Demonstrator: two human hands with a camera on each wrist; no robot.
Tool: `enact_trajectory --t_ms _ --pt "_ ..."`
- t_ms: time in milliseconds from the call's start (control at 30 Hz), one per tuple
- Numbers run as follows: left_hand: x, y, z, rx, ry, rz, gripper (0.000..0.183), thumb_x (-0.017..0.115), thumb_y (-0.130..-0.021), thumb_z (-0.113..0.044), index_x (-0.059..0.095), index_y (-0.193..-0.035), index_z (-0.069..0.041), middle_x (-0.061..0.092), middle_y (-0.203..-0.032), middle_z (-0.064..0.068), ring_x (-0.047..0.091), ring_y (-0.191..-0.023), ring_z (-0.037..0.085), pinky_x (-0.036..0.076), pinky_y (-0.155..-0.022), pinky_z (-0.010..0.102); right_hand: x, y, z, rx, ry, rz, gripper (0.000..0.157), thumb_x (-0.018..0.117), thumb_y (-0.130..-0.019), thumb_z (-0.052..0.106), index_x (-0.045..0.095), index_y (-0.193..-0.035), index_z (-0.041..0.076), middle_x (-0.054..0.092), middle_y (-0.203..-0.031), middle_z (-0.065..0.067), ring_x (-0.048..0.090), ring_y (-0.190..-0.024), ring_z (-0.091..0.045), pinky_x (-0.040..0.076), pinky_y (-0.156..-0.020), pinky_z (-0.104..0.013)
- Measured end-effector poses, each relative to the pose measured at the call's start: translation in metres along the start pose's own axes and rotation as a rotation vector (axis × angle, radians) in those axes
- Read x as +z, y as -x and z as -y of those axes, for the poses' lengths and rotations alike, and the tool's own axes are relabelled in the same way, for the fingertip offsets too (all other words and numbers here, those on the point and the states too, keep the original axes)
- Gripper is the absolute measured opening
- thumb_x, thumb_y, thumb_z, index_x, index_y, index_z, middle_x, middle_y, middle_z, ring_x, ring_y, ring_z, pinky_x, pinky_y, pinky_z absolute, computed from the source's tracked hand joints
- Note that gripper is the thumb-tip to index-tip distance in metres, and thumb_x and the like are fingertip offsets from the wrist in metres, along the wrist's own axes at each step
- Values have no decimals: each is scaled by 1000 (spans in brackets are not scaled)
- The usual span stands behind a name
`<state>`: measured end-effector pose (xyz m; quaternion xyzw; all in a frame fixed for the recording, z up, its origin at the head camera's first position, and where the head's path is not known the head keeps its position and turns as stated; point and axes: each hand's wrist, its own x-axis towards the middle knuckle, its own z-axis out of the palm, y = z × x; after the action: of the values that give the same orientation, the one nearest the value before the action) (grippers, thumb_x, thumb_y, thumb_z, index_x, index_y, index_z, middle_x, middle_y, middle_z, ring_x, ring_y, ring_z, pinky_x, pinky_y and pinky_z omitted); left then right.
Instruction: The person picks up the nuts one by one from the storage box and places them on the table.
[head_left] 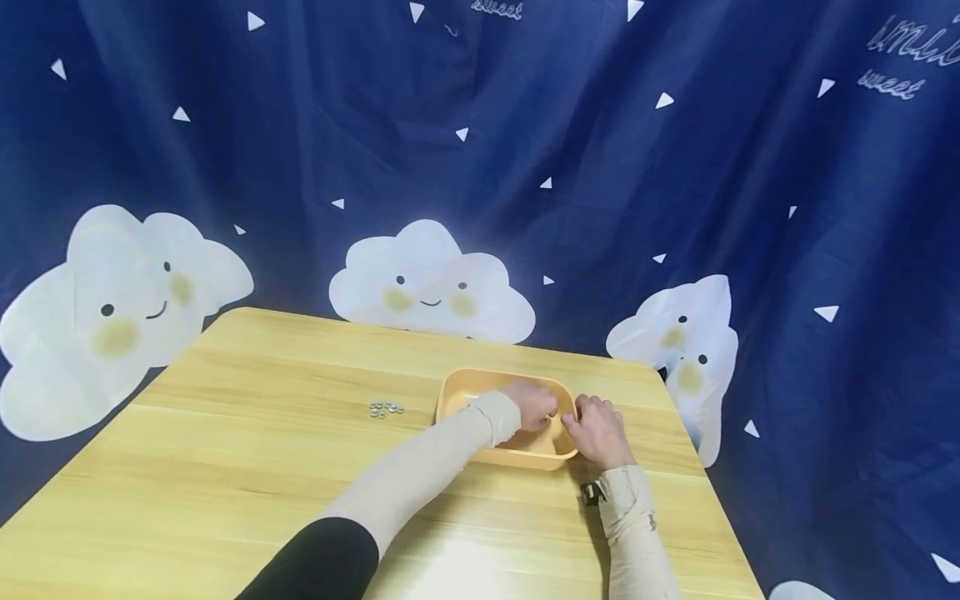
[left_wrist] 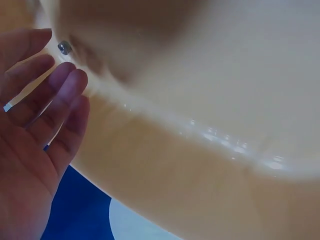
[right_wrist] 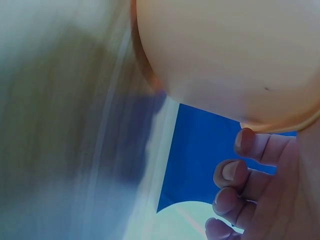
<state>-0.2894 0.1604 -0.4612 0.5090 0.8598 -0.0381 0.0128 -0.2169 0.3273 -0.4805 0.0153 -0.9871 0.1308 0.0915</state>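
Note:
An orange plastic basin (head_left: 506, 457) with rounded corners sits on the wooden table. My left hand (head_left: 534, 403) reaches down inside it, near its right end. In the left wrist view the fingers are loosely bent. A small silver metal piece (left_wrist: 64, 47), which looks like a nut, lies just past their tips where the basin's floor meets the wall. My right hand (head_left: 597, 432) holds the basin's right rim, its thumb at the rim and its fingers along the outside. The right wrist view shows those fingertips (right_wrist: 230, 171) beside the outer wall, the thumb hidden.
Several small silver metal pieces (head_left: 386, 409) lie in a loose cluster on the wooden table (head_left: 247, 467), left of the basin. A blue curtain (head_left: 480, 167) with white clouds hangs behind the table's far edge. A dark device (head_left: 592, 493) is on the right wrist.

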Motion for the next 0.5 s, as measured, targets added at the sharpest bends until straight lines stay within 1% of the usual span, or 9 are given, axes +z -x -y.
enact_trajectory --t_ms 167,233,400,500 --pt "4 0 -3 -5 16 23 13 65 -97 -16 77 -90 -17 74 -90 -5 59 -69 9 59 -72 24 2 0 2 -1 -12 -7 20 61 -95 27 60 -88 8 64 -87 -14 57 -86 -36 46 -76 -53" --pt "5 -1 -3 6 22 23 13 66 -96 -15 76 -88 -17 74 -88 -5 59 -68 9 58 -71 23 2 -1 2 -2 -14 -8 19 61 -94 26 61 -88 8 64 -87 -14 58 -85 -36 46 -75 -53" --pt "5 -4 -5 54 19 35 12 69 -93 -8 74 -84 -15 73 -80 -5 54 -63 9 53 -62 21 2 -1 2 0 -18 4 20 60 -95 27 60 -89 8 64 -88 -14 57 -86 -36 45 -75 -51" --pt "5 -6 -7 57 17 42 14 70 -91 -5 72 -82 -15 71 -76 -5 50 -60 8 48 -57 19 1 -1 1 2 -17 4 21 61 -94 28 59 -87 9 63 -86 -13 56 -85 -36 44 -74 -51"
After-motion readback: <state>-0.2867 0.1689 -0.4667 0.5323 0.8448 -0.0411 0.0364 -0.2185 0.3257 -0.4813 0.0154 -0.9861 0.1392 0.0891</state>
